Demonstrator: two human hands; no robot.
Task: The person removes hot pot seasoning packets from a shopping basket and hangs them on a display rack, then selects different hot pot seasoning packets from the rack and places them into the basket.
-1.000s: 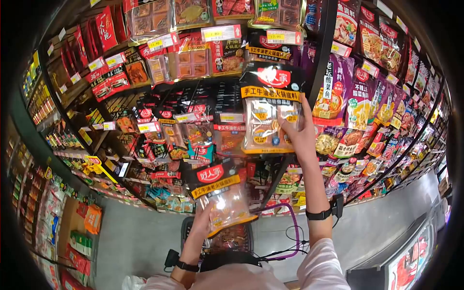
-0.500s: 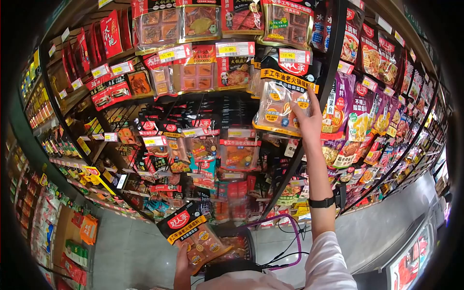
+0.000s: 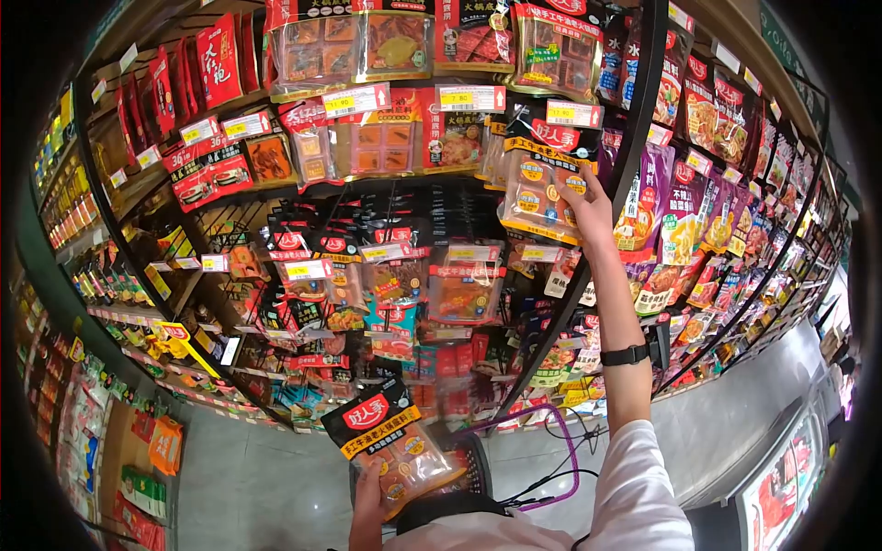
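Note:
My right hand (image 3: 588, 209) reaches up to the shelf and grips the right edge of a hotpot seasoning packet (image 3: 536, 200), black at the top with a clear window over reddish-brown blocks. Its upper end is just under a price tag (image 3: 573, 113), and similar packets are partly hidden behind it. Low in front of my body, my left hand (image 3: 368, 496) is closed on the lower left edge of another hotpot seasoning packet (image 3: 409, 456) of the same design. That packet is tilted, its printed front facing up.
Shelves of hanging packets (image 3: 464, 285) fill the view ahead. A black upright post (image 3: 634, 129) stands right of my right hand. Below me is a dark basket (image 3: 473, 459) beside a purple frame (image 3: 576, 459) and black cables. A display screen (image 3: 781, 505) is at lower right.
The packet in my right hand has moved slightly back toward the shelf and looks smaller. My left hand and its packet have shifted a little right in view, as the camera turned slightly.

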